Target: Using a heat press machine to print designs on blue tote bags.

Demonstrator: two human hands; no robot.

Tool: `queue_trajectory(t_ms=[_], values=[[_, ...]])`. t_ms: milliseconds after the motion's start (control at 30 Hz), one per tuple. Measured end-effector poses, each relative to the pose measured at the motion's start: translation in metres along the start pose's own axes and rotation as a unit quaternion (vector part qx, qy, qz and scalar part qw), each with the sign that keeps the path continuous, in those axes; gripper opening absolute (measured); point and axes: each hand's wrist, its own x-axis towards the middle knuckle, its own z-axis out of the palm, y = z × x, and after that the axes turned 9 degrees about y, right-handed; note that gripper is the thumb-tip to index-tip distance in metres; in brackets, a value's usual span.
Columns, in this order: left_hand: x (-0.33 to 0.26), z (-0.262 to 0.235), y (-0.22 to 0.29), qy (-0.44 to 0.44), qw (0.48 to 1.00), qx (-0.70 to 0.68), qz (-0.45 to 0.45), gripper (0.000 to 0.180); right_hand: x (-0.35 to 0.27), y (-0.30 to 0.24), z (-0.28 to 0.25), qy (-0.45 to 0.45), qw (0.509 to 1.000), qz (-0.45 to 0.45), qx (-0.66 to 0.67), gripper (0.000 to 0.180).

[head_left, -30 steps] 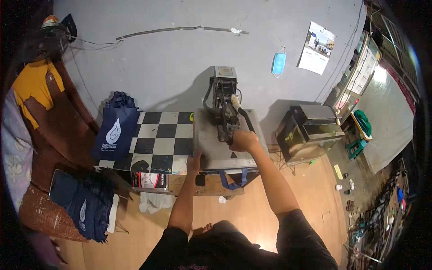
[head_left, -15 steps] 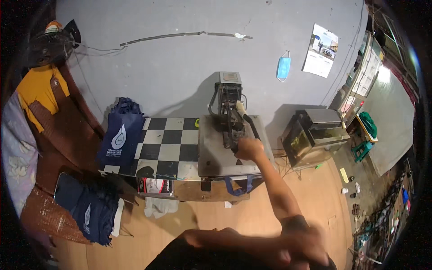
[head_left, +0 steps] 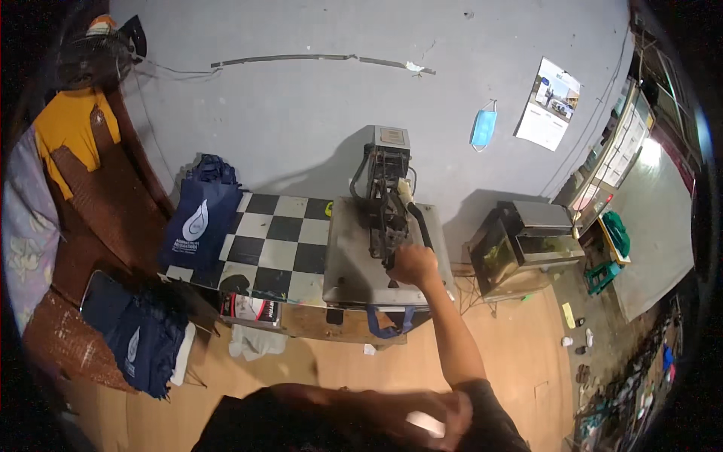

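Black press handle (head_left: 416,224) being gripped by right hand (head_left: 413,264), fingers wrapped around it, above the grey platen (head_left: 354,260) on the tabletop. Best pulling down steadily. Left hand (head_left: 444,413) blurred near the body; fingers untellable.

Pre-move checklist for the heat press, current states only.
1. Right hand on the press handle: ok, fingers wrapped at its lower end.
2. Left hand away from the press plate: ok, it is low near the body, blurred.
3. Plate closed flat: ok, it looks down.
4. Blue strap hanging from under the plate's front edge: not ok if it should be fully inside.
5. Item position under the plate: cannot tell, hidden.
6. Blue bag on the checkered table apart from the press: ok.
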Motion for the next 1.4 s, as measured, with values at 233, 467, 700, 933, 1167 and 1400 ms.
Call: queue_trajectory(t_ms=[233, 467, 700, 933, 1167, 1400], values=[[-0.080, 0.022, 0.024, 0.125, 0.985, 0.092, -0.074, 0.018, 0.000, 0.005, 0.001, 0.029, 0.999, -0.022, 0.021, 0.029], [-0.151, -0.032, 0.014, 0.183, 0.929, 0.152, -0.283, 0.016, 0.000, 0.010, 0.005, 0.036, 0.999, -0.026, 0.023, 0.027], [-0.259, -0.154, -0.069, 0.734, 0.323, 0.505, -0.320, 0.069, 0.003, 0.013, 0.010, 0.014, 0.999, -0.019, 0.031, 0.027], [-0.283, -0.175, -0.108, 0.733, 0.259, 0.465, -0.423, 0.104, 0.003, 0.012, 0.006, 0.018, 0.999, -0.015, 0.027, 0.030], [-0.301, -0.169, -0.108, 0.713, 0.347, 0.502, -0.346, 0.108, 0.002, 0.010, 0.009, 0.019, 0.999, 0.003, 0.045, 0.032], [-0.290, -0.157, -0.109, 0.754, 0.338, 0.471, -0.307, 0.111, 0.003, 0.007, 0.000, -0.005, 0.999, 0.002, 0.043, 0.033]])
